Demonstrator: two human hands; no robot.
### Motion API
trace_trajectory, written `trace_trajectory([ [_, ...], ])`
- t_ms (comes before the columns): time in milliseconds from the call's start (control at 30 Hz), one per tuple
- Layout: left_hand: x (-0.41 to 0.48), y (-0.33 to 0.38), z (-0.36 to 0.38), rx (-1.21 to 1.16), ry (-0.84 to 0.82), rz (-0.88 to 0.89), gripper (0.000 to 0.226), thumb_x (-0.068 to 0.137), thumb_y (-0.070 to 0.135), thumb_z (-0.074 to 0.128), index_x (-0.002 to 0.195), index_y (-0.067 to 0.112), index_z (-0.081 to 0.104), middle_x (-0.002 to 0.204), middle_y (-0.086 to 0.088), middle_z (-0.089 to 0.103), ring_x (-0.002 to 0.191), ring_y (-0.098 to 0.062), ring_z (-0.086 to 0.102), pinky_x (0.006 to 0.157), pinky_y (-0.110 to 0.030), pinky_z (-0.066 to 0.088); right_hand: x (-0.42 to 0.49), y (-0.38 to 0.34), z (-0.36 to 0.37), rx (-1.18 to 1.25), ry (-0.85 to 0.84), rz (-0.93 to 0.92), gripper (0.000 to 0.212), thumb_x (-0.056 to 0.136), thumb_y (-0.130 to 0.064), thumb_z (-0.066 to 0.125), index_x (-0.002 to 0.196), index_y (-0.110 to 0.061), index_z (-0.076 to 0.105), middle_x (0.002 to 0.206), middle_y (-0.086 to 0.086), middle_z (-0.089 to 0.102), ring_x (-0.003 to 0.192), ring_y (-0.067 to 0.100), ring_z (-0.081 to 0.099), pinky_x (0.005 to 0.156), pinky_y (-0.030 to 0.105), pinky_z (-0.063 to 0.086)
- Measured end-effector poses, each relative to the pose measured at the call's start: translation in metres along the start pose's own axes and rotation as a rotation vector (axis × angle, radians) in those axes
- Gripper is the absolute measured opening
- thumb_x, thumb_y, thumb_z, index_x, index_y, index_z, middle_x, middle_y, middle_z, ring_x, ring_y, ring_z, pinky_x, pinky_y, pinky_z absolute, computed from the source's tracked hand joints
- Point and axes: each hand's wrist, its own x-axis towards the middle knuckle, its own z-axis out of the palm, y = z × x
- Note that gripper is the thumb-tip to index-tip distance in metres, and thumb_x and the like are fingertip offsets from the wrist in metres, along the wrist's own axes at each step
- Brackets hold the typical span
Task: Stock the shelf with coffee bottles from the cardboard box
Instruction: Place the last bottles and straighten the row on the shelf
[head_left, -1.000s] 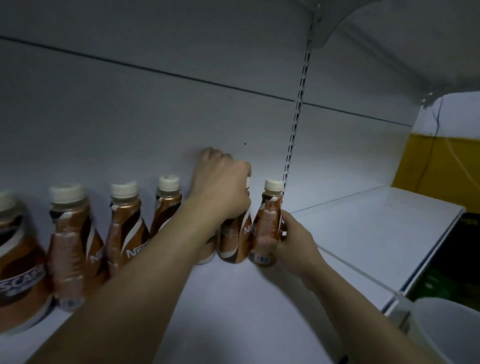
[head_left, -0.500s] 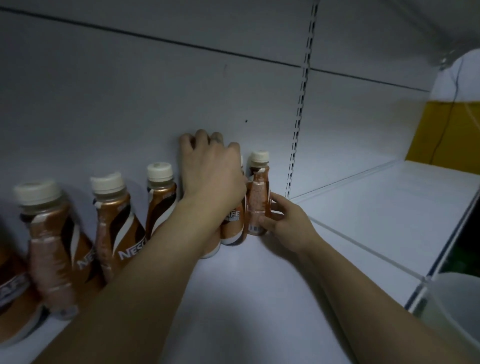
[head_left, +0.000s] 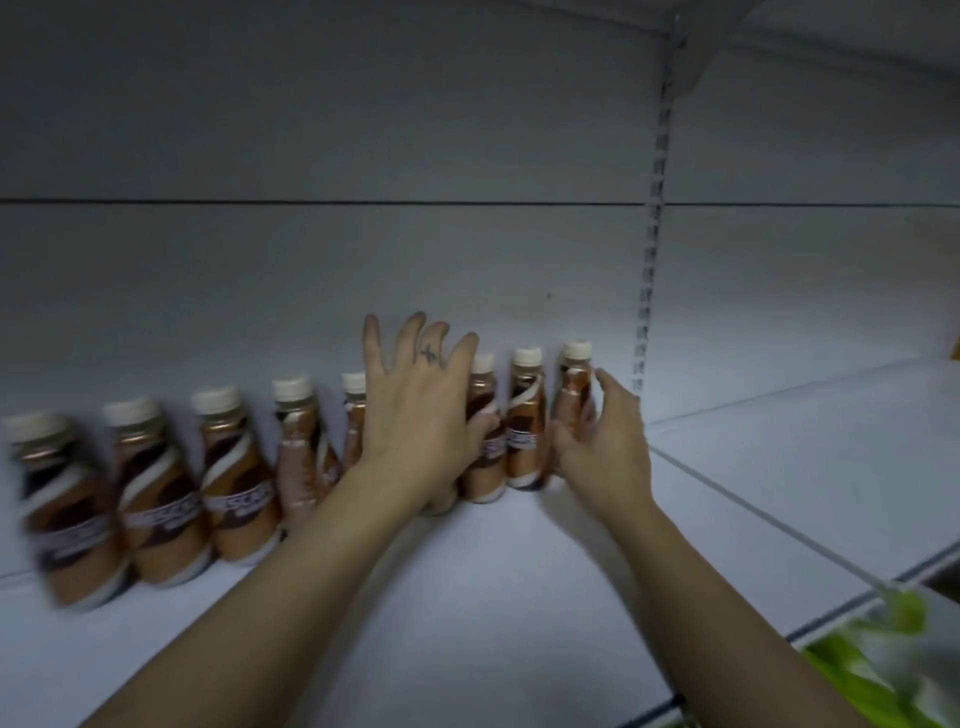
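Observation:
Several brown coffee bottles with cream caps (head_left: 236, 488) stand in a row along the back wall of the white shelf (head_left: 467, 613). My left hand (head_left: 415, 415) is in front of the row's middle, fingers spread wide, holding nothing; its thumb touches one bottle (head_left: 480, 462). My right hand (head_left: 602, 441) is by the rightmost bottle (head_left: 575, 374), thumb lifted off and fingers loosely against its lower part. That bottle stands upright on the shelf. The cardboard box is out of view.
A slotted metal upright (head_left: 652, 291) runs up the back wall just right of the row. Beyond it lies another white shelf section (head_left: 810, 467). Blurred green items (head_left: 883, 665) show below the shelf's front edge at the lower right.
My left hand has opened and lifted off the bottle caps, fingers now spread. My right hand has loosened from the rightmost bottle. The view has swung left, showing more of the row.

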Motion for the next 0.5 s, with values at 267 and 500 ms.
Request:
trace_trajectory([
  [267, -0.076, -0.167, -0.075, 0.109, -0.042, -0.241, 0.064, 0.073, 0.046, 0.068, 0.127, 0.016, 0.052, 0.127, -0.013, 0.055, 0.128, -0.034, 0.037, 0.110, -0.057, 0.013, -0.054, -0.084, 0.020, -0.041, -0.106, -0.380, 0.060, 0.077, -0.019, 0.073, 0.131, -0.010, 0.050, 0.131, 0.010, 0.054, 0.123, 0.027, 0.046, 0.103, 0.038, 0.035],
  [500, -0.144, -0.230, -0.058, -0.286, 0.000, -0.529, 0.067, 0.079, 0.048, 0.063, 0.136, 0.020, 0.040, 0.138, -0.011, 0.041, 0.127, -0.030, 0.031, 0.100, -0.046, 0.036, -0.103, -0.169, 0.087, 0.019, -0.389, -0.571, 0.059, 0.085, -0.030, 0.064, 0.139, -0.023, 0.042, 0.140, -0.003, 0.044, 0.130, 0.014, 0.039, 0.108, 0.037, 0.036],
])
